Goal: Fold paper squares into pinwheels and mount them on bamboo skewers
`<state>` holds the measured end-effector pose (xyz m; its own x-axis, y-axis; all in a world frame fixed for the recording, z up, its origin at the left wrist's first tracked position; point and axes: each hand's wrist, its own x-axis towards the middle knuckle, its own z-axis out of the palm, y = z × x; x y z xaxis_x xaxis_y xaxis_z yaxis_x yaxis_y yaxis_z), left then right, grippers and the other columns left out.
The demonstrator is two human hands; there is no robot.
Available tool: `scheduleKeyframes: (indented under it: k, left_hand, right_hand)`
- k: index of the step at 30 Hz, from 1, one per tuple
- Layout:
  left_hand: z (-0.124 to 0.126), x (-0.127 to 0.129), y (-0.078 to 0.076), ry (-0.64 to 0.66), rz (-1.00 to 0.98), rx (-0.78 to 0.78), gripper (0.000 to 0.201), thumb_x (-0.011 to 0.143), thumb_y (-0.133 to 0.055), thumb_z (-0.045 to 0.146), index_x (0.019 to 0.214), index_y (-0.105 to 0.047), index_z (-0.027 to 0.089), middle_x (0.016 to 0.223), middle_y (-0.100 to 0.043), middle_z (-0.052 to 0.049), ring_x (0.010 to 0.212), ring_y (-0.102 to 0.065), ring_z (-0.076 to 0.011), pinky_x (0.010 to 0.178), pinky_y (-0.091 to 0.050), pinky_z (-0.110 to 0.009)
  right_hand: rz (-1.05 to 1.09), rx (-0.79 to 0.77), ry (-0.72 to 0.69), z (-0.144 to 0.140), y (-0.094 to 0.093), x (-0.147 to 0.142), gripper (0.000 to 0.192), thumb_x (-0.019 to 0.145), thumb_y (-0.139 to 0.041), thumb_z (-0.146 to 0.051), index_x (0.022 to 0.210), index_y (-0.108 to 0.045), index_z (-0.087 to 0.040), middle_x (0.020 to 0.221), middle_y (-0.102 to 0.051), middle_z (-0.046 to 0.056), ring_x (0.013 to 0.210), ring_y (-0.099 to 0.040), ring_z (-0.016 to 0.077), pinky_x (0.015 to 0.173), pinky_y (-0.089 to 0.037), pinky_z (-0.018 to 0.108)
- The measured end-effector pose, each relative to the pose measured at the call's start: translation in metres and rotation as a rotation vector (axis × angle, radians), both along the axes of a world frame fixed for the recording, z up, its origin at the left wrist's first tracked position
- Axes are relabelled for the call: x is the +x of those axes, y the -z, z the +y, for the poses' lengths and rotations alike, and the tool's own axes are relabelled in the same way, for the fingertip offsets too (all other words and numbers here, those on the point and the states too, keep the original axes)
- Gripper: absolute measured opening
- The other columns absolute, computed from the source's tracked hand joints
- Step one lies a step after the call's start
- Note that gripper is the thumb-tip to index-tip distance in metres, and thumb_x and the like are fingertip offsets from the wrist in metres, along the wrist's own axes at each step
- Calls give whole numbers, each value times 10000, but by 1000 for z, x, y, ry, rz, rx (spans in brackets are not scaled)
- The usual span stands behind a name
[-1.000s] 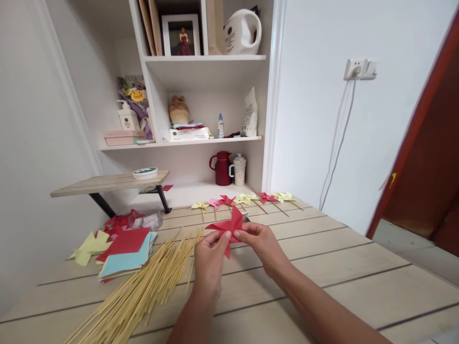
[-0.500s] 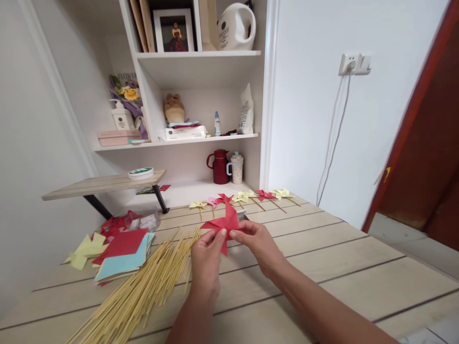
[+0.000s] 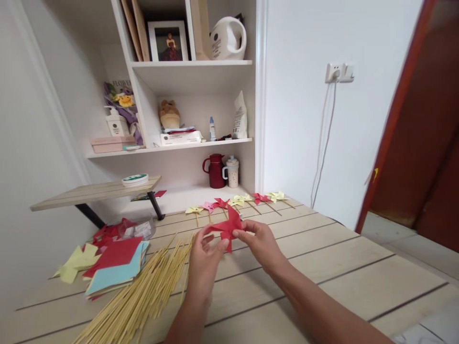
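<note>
A red paper pinwheel (image 3: 234,220) with folded blades is held up above the table between my two hands. On its right side, my right hand (image 3: 264,246) pinches it near the centre, thumb in front and fingers behind. My left hand (image 3: 205,255) grips it from the left, with the thumb at the lower blade and the fingers by the left blade. No stick shows on this pinwheel. Just left of my left hand lies a spread bundle of thin wooden sticks (image 3: 143,291). Beyond my hands, several pinwheels on sticks (image 3: 260,198) lie in a row.
A stack of red and blue paper sheets (image 3: 116,272) lies at the left beside a yellow paper shape (image 3: 78,263) and a clear box (image 3: 143,229). A small raised stand (image 3: 96,193) is behind them. A dark red jug (image 3: 216,171) and a cup (image 3: 233,172) stand at the back.
My left thumb has moved down from the pinwheel's centre to its lower blade, and my left fingers have spread somewhat. The view has shifted slightly.
</note>
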<state>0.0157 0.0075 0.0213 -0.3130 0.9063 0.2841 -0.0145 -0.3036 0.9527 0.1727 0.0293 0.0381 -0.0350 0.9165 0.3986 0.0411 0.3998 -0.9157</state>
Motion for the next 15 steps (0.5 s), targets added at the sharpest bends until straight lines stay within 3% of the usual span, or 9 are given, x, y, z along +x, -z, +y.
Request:
scheduleKeyframes:
  k: [3, 7, 15]
  left_hand:
    - [4, -9, -2, -129, 222, 33, 737, 643, -818, 350, 1325, -547, 279, 1401, -471, -137, 1269, -491, -308, 1041, -402, -471]
    - [3, -11, -7, -232, 486, 96, 511, 581, -855, 318, 1074, -722, 315, 1420, -449, -90, 1321, -401, -367, 1106, -297, -554]
    - [-3, -9, -13, -25, 418, 34, 191, 643, -774, 197, 826, -773, 250, 1226, -633, -100, 1188, -553, -303, 1057, -379, -481]
  right_hand:
    - [-148, 78, 75, 0, -6, 8, 152, 788, -678, -276, 662, -646, -196, 726, -696, 19, 754, -618, 207, 751, -441, 322]
    - [-370, 248, 140, -4, -11, 12, 113, 804, -668, -191, 691, -665, -202, 777, -704, 27, 788, -611, 208, 745, -428, 317]
    - [-583, 368, 84, -7, -9, 9, 144, 817, -687, -122, 708, -685, -216, 745, -713, 10, 768, -593, 200, 767, -416, 333]
